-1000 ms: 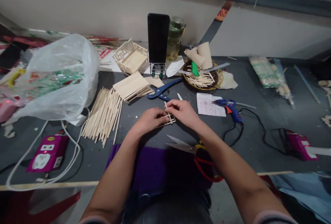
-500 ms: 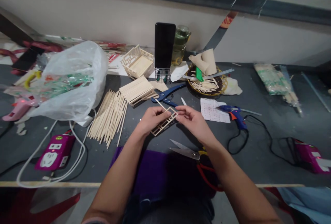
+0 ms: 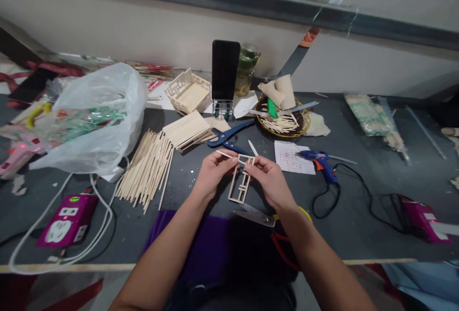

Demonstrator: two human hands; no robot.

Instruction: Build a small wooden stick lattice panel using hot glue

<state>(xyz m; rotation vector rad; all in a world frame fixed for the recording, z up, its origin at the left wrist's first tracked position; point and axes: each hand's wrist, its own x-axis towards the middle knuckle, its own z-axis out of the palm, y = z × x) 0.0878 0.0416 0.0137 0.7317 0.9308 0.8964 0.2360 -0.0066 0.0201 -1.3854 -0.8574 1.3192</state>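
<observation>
My right hand (image 3: 266, 177) grips the upper right side of a small wooden stick frame (image 3: 236, 200), a narrow rectangle with short crosspieces. Between the thumb and fingers of my left hand (image 3: 214, 172) is a thin wooden stick (image 3: 226, 154), its inner end at the frame's upper part. I cannot tell whether that stick touches the frame. Below the frame lie scissors (image 3: 255, 216) with red and yellow handles, partly under my right forearm. Just beyond my hands rests a blue cutter (image 3: 225, 138), with a white pen-like piece (image 3: 253, 147) beside it.
Loose sticks (image 3: 146, 170) and a stick panel (image 3: 187, 130) lie left. Behind stand a stick-built box (image 3: 190, 93), a phone (image 3: 225, 69) and a basket (image 3: 304, 124). A blue glue gun (image 3: 324, 162) with a cord is right; a plastic bag (image 3: 132, 124) and purple power box (image 3: 68, 220) are left.
The stick frame has turned from slanting to nearly upright in view, held now by my right hand. My left hand has shifted a little left with the stick. The view has tilted slightly.
</observation>
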